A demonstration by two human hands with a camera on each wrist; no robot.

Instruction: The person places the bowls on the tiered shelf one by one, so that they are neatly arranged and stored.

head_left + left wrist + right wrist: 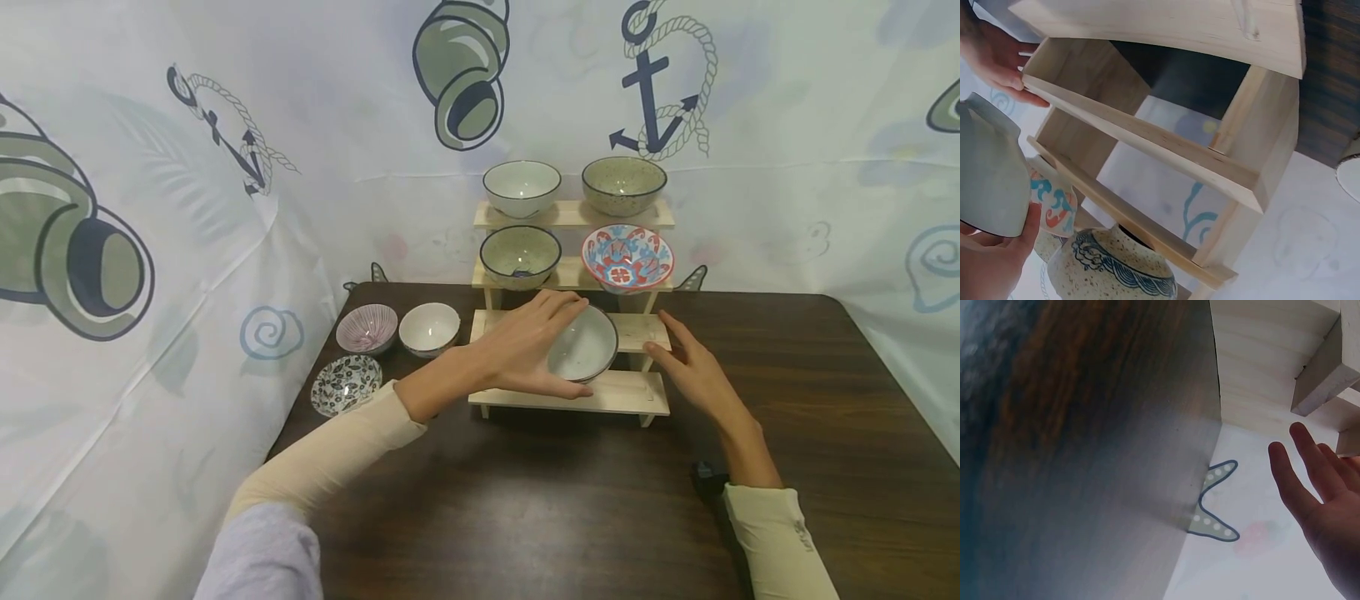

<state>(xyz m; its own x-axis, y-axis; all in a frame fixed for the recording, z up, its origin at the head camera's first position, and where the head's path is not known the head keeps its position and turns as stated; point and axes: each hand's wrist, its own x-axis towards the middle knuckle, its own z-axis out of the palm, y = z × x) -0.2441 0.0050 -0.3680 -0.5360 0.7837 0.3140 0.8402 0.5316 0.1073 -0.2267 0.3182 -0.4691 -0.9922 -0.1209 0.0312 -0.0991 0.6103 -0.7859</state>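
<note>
My left hand [528, 346] grips a pale bowl with a dark rim [587, 346] by its edge, thumb at the near side and fingers at the far side. The bowl is tilted and above the lower tiers of a wooden stepped stand [570, 402]. In the left wrist view its pale outer wall [991, 169] shows beside the thumb. My right hand [693, 367] is at the stand's right end, fingers extended around the end of the second tier from the bottom. The right wrist view shows those fingers [1316, 469] straight beside the wood.
The top tier bears a white bowl [522, 190] and a speckled bowl [624, 187]. Below them stand a green-beige bowl [521, 257] and a red-blue patterned bowl [628, 257]. A purple striped bowl [367, 328], white bowl [430, 328] and black floral bowl [346, 385] are on the table's left.
</note>
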